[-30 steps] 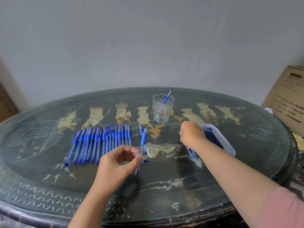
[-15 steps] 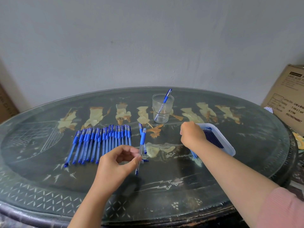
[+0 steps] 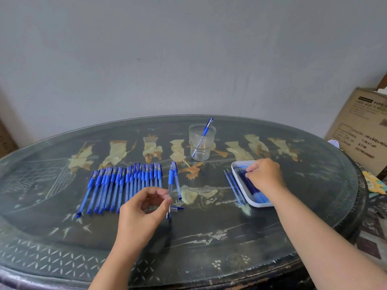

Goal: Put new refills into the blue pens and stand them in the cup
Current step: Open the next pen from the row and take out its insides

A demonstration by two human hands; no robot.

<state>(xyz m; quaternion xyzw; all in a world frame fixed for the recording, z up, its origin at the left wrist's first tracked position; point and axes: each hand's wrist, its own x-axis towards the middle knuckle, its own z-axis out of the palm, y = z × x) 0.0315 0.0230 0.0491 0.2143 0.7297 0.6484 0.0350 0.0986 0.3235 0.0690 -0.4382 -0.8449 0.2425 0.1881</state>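
On the table (image 3: 209,237) | left hand (image 3: 144,208) pinches a blue pen (image 3: 171,178) | right hand (image 3: 265,174) lies among refills (image 3: 251,189) in the tray (image 3: 259,204), grip cannot be told

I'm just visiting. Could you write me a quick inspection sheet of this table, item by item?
Surface: dark oval table, glossy, with pale inlay.
Job's things: row of blue pens lying flat; cup with one pen standing in it; white tray of refills.
Clutter: two loose refills beside the tray; small pen part on the table.
Grips: left hand pinches a pen barrel; right hand in the tray, grip unclear.
Cables: nothing seen.
Surroundings: grey wall; cardboard box at right.
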